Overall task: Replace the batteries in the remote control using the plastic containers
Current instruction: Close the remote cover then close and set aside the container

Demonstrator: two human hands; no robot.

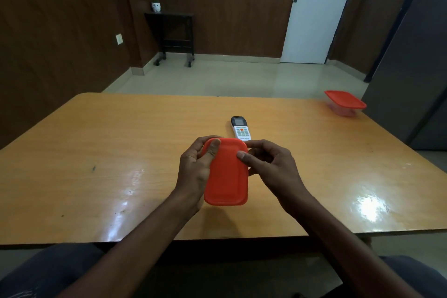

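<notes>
Both my hands hold a plastic container with a red lid [226,176] above the middle of the wooden table [96,152]. My left hand [196,167] grips its left side, thumb laid over the lid's far left corner. My right hand [268,164] grips the right side, thumb pressing the lid's far right edge. The container's body is hidden under the lid and my hands. Just beyond it lies a white remote control [240,128], buttons up, with a dark screen end pointing away from me.
A second clear container with a red lid [344,102] stands at the table's far right corner. Beyond the table lie a tiled floor, a dark side table [173,36] and a white door [319,12]. A grey cabinet [416,80] stands to the right.
</notes>
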